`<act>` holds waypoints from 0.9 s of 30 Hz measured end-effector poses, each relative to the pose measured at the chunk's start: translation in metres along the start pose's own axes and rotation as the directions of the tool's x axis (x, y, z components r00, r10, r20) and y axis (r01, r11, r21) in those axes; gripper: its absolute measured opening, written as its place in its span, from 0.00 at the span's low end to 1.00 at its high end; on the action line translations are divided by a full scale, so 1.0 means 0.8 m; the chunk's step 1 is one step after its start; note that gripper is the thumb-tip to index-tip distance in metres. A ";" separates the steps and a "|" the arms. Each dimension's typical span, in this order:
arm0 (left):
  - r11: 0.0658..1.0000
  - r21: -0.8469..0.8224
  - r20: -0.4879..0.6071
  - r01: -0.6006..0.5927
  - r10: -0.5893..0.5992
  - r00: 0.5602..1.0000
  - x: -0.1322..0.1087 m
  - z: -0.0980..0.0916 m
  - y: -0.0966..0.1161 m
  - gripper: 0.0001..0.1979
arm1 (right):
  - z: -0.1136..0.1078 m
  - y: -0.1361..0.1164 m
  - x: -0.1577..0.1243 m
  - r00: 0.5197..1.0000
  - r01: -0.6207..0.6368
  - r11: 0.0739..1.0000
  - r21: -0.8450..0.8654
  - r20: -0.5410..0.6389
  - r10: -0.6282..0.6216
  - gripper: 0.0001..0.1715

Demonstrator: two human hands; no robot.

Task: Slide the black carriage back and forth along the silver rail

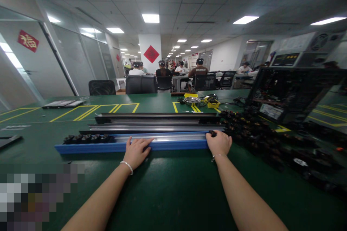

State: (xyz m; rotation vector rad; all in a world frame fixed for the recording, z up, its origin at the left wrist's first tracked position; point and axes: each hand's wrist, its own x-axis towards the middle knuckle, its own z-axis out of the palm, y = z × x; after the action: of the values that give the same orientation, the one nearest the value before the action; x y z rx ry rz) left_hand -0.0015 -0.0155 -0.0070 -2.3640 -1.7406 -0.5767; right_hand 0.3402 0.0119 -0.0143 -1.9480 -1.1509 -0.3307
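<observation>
A long blue channel point(179, 145) lies across the green table, with a shiny strip along its inside. Several black parts point(86, 138) stand in a row in its left end. My left hand point(137, 151) rests on the middle of the channel, fingers spread, holding nothing. At the channel's right end, my right hand point(219, 143) is closed on a small black part point(213, 134), partly hidden by the fingers. Behind the blue channel lie dark rails point(159, 116) with metallic strips, parallel to it.
A heap of black parts point(255, 133) covers the table's right side, before an open computer case point(287, 94). Cables and a metal bowl point(192, 100) lie at the back. Flat panels point(63, 104) lie back left. Chairs and several seated people are beyond.
</observation>
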 end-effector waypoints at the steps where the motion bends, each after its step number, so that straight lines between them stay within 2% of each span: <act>1: 1.000 -0.002 0.002 0.001 -0.001 1.000 0.000 0.000 0.000 0.20 | 0.000 0.001 0.001 1.000 -0.002 1.000 -0.001 -0.003 0.002 0.18; 10: 1.000 -0.008 -0.010 -0.004 0.004 1.000 0.000 0.004 -0.003 0.20 | -0.001 0.006 0.006 1.000 0.008 1.000 -0.005 -0.007 -0.008 0.18; 27: 1.000 -0.012 -0.011 -0.012 0.012 1.000 0.001 0.004 -0.004 0.20 | -0.007 0.014 0.011 0.999 -0.052 0.998 0.036 -0.005 0.052 0.18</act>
State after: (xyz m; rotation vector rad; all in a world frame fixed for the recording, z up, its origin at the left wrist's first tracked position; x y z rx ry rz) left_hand -0.0035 -0.0130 -0.0102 -2.3735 -1.7219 -0.5990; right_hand 0.3550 0.0105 -0.0114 -1.9404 -1.0930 -0.2859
